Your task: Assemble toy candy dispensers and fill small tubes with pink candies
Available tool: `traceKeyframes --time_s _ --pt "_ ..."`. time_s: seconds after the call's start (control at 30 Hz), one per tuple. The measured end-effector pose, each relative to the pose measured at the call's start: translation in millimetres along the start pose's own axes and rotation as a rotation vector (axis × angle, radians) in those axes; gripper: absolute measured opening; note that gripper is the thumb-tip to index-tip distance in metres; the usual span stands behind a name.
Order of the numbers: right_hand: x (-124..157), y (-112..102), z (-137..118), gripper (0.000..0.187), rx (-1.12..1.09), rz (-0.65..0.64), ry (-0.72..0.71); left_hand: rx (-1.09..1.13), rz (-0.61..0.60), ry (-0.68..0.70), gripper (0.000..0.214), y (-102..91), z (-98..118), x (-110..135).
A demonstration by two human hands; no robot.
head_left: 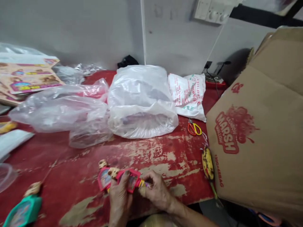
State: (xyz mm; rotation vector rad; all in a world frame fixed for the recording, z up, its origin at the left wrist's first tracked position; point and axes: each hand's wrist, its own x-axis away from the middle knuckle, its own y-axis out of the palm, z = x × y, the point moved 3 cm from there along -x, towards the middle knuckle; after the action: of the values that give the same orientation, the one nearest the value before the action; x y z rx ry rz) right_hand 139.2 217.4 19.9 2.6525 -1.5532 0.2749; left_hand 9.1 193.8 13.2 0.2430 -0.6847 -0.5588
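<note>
The left hand [119, 198] is curled closed around a bright pink plastic toy frame [129, 180] holding a small picture, and the right hand [157, 190] pinches the frame's other end between bent fingers, beside a narrow multicoloured strip [145, 184]. Just beyond, at 11 o'clock from the hands, a second pink plastic toy frame [104, 178] touches the first, with small beige figurine heads [113, 172] at its top. Farther off at 9 o'clock lies a teal plastic toy frame [23, 212], topped by another beige figurine head [33, 188].

At 12 o'clock sits a large, bulging clear polythene bag [142, 104], with a dim purplish shape inside that is too blurred to identify. A long clear polythene bag [59, 110] lies at 10 o'clock, and a white plastic sack with red lettering [187, 91] lies at 1 o'clock. Orange-and-yellow-handled scissors [194, 128] rest on the table at 2 o'clock, near a yellow, dark-spotted oval object [207, 163]. A brown cardboard carton printed with red "MARSH MALLOW" lettering [248, 132] rises at 3 o'clock. Printed paper cards [28, 77] are stacked at 10 o'clock on the worn, red-painted wooden table [59, 176], which stands against a grey-white wall [71, 31] with a switch panel [213, 11].
</note>
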Motion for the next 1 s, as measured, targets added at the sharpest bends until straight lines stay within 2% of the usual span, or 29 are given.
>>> traceKeyframes --time_s 0.1,0.17,0.23,0.33,0.4,0.47,0.6,0.7,0.77,0.83,1.0 --pt "-1 4 4 0.035 -0.265 -0.053 0.163 -0.033 -0.001 -0.003 0.039 5.6 3 5" --pt "-2 6 8 0.039 -0.28 -0.03 0.185 -0.063 0.033 0.035 0.037 6.4 4 8" --pt "-3 5 10 0.034 -0.147 0.0 0.141 -0.075 0.057 0.072 0.037 6.0 4 8" --pt "-1 3 7 0.02 0.244 0.015 -0.067 -0.058 0.054 0.092 0.037 5.1 1 7" --pt "2 1 4 0.02 0.47 0.026 -0.218 -0.026 0.029 0.087 0.039 5.0 -2 6" --pt "5 -1 5 0.022 0.623 0.035 -0.304 0.026 0.02 0.09 0.041 5.1 -4 4" --pt "9 -4 10 0.022 0.813 0.024 -0.414 0.109 0.014 0.125 0.043 6.2 -5 5" --pt "13 -3 9 0.021 0.821 0.007 -0.46 0.13 -0.027 0.118 0.044 6.7 -6 8" --pt "14 -2 7 0.022 0.717 -0.021 -0.405 0.121 -0.048 0.104 0.045 5.6 -6 9" --pt "14 -2 5 0.021 0.513 -0.074 -0.275 0.098 -0.062 0.093 0.045 3.8 -6 10" --pt "12 3 5 0.038 -0.194 -0.341 0.286 0.073 -0.093 0.066 0.046 0.3 -4 8"
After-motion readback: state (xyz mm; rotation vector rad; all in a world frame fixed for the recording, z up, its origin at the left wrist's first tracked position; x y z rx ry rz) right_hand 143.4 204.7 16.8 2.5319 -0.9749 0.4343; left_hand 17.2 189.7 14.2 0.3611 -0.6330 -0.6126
